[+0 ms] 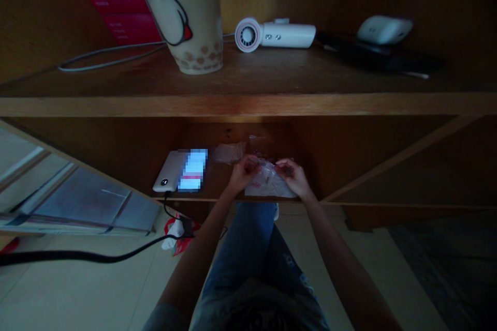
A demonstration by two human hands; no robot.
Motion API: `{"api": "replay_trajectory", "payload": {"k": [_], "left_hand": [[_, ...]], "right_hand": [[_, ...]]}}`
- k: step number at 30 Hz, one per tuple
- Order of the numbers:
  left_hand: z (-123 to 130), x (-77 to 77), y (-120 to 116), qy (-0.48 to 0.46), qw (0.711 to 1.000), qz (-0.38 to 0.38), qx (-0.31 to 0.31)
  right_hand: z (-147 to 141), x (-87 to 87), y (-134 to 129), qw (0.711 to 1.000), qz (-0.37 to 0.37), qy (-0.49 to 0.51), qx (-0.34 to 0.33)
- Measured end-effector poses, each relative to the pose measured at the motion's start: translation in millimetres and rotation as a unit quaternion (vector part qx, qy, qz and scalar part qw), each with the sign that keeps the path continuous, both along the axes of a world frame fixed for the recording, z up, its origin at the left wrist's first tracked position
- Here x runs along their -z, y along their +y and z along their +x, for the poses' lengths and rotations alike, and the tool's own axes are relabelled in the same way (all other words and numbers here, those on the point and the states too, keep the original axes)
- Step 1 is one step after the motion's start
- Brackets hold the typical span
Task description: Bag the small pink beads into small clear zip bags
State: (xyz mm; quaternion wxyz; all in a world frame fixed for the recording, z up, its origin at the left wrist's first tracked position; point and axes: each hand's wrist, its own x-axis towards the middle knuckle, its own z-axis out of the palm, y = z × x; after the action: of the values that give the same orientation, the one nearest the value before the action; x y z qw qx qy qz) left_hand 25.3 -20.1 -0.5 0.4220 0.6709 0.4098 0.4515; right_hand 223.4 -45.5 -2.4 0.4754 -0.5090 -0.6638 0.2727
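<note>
Over the lower shelf, my left hand (244,171) and my right hand (293,175) face each other with fingers pinched. Between them is a crinkled clear plastic bag (267,166), its two sides at my fingertips. Something small shows in or under it, too dim to make out. Beneath lies a whitish sheet (272,189), flat near the shelf's front edge. Just behind my left hand rests a pale, thin packet (228,153). Further back another piece of clear plastic (256,140) is partly covered by my fingers.
Left on the lower shelf are a white power bank (169,171) with a cable and a lit phone (193,169). The upper shelf edge (248,105) juts above my hands. It carries a bubble tea cup (198,20), a handheld fan (287,35) and a white case (384,30).
</note>
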Motion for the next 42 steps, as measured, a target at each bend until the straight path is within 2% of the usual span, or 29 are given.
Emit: {"api": "replay_trajectory", "payload": {"k": [14,26,32,42], "left_hand": [[0.0,1.7,1.3,0.070,0.997,0.031,-0.011],[1.0,2.4,-0.5,0.138,0.988,0.068,-0.015],[1.4,2.7,-1.6,0.144,0.986,0.075,0.030],[0.3,0.0,-5.1,0.213,0.970,0.103,0.046]], "right_hand": [[-1.5,-2.4,-2.0,1.000,0.015,-0.008,-0.025],[-1.7,-1.5,-2.5,1.000,0.013,-0.012,-0.020],[-0.8,-1.1,-3.0,0.998,0.018,-0.043,-0.037],[-4.3,0.6,-1.9,0.996,0.018,-0.060,-0.058]]}}
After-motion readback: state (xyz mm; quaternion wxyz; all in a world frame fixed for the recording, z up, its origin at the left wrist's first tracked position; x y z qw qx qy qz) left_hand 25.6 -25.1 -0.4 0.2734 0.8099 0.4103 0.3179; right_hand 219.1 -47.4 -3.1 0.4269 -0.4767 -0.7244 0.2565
